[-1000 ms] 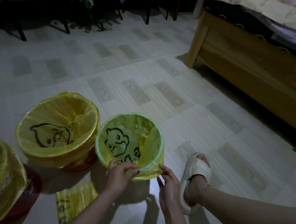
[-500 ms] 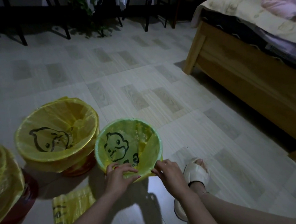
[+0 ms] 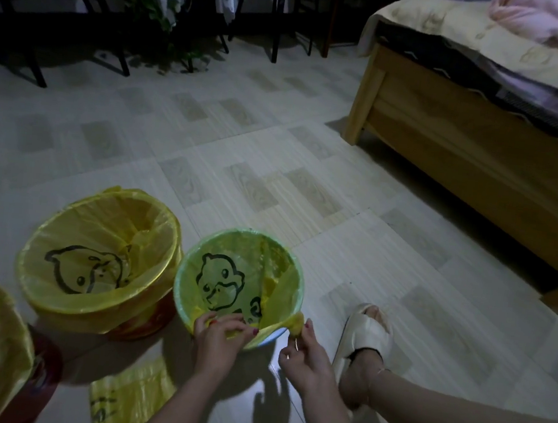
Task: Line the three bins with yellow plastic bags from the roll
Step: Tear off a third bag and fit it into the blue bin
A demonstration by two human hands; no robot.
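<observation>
Three bins stand on the tiled floor, each with a yellow bag bearing a black cartoon print. The small pale green bin [image 3: 179, 290] is nearest me, and its yellow bag [image 3: 229, 275] hangs inside. My left hand [image 3: 220, 334] pinches the bag's edge over the near rim. My right hand [image 3: 303, 355] pinches a bunched corner of the same bag [image 3: 296, 323] just outside the rim at the right. A larger red bin [image 3: 152, 318] with a bag folded over its rim stands to the left. A third lined bin [image 3: 43, 372] sits at the lower left edge.
A flat yellow strip of bags [image 3: 127, 398] lies on the floor between the bins and my arms. My foot in a white slipper [image 3: 366, 334] rests right of the green bin. A wooden bed frame [image 3: 466, 155] fills the right; dark chair legs [image 3: 276, 25] and a plant [image 3: 161, 2] stand at the back.
My right hand has drawn back from the rim toward me, pulling a bunched corner of the bag out with it. My left hand stays on the near rim. The view has tilted up slightly.
</observation>
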